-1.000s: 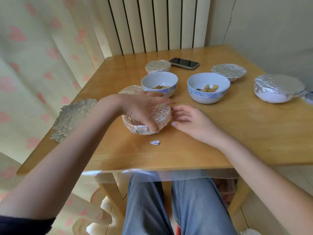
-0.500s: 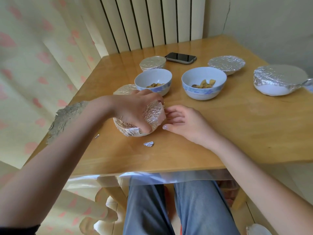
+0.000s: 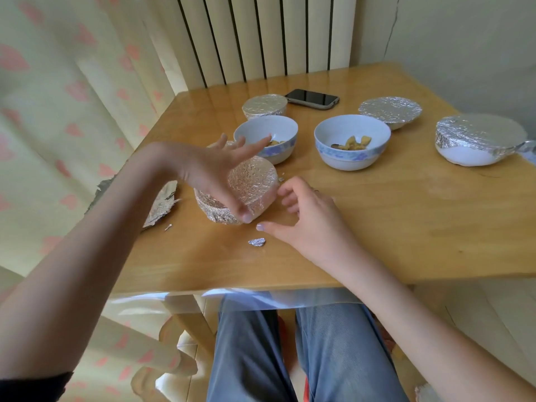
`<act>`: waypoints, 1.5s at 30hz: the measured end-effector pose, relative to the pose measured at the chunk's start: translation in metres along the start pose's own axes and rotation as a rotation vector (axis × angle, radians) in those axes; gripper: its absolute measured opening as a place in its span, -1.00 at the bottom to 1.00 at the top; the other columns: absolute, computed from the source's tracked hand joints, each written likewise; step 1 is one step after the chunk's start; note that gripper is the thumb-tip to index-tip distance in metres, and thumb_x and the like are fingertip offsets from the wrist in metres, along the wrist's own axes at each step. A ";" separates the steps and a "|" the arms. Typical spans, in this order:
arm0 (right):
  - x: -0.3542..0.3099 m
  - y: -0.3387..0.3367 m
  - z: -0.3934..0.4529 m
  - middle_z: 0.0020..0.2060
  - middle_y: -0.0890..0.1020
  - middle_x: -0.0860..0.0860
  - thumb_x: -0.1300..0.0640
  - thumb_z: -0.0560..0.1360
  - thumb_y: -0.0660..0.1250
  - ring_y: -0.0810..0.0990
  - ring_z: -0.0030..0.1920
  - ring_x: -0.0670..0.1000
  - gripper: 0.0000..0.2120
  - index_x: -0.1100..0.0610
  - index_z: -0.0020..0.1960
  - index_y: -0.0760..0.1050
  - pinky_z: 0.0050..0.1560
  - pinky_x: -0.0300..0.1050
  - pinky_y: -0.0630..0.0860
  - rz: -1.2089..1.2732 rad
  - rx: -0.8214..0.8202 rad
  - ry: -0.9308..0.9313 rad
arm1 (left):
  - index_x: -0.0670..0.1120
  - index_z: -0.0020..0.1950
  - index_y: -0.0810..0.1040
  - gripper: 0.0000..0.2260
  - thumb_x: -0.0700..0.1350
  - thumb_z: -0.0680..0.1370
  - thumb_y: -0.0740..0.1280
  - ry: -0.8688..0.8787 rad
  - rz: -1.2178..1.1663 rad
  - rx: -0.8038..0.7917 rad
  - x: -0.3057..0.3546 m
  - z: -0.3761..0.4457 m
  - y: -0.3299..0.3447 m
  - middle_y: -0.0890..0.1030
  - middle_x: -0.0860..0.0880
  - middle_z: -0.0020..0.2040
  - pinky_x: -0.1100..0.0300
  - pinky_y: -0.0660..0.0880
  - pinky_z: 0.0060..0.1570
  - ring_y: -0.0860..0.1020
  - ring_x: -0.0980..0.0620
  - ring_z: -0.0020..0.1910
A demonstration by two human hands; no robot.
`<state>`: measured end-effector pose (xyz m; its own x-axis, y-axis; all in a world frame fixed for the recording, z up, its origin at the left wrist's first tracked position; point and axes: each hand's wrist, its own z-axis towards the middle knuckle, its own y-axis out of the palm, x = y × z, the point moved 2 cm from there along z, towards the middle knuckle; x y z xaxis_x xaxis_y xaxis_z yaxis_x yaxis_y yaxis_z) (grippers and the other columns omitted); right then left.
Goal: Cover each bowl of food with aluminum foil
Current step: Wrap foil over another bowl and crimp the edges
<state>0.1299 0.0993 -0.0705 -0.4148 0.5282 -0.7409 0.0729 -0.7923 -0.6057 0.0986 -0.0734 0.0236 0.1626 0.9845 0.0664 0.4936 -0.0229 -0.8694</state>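
Soft, even daylight, bright on the curtain point(image 3: 66, 91) at left. Glossy sheen across the far table point(image 3: 406, 204); sparkle on crinkled foil point(image 3: 481, 132). Faint shadows under bowls point(image 3: 352, 142). Motion blur on left hand point(image 3: 214, 169). Wide-angle bending at edges, forearms stretched.

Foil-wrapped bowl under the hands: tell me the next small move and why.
Probably let go of the wrapped bowl and reach the left hand for the torn foil sheet at the table's left edge. The wrapped bowl already looks fully covered, while two open bowls behind it show food and no foil. The right hand hovers open beside it.
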 end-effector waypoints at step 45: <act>0.007 -0.013 0.064 -0.47 0.60 -0.15 0.06 0.35 0.52 0.60 -0.38 -0.08 -0.72 0.14 -0.20 0.42 -0.26 -0.13 0.60 0.255 -0.287 0.042 | 0.42 0.47 -0.12 0.07 0.23 0.10 0.44 0.008 0.025 0.108 -0.005 0.024 0.018 -0.01 0.14 0.52 -0.15 0.20 0.38 -0.02 -0.07 0.49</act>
<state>0.0679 0.0936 -0.0496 -0.3131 0.3418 -0.8861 0.4220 -0.7858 -0.4522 0.0862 -0.0747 -0.0046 0.1810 0.9823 0.0478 0.3947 -0.0280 -0.9184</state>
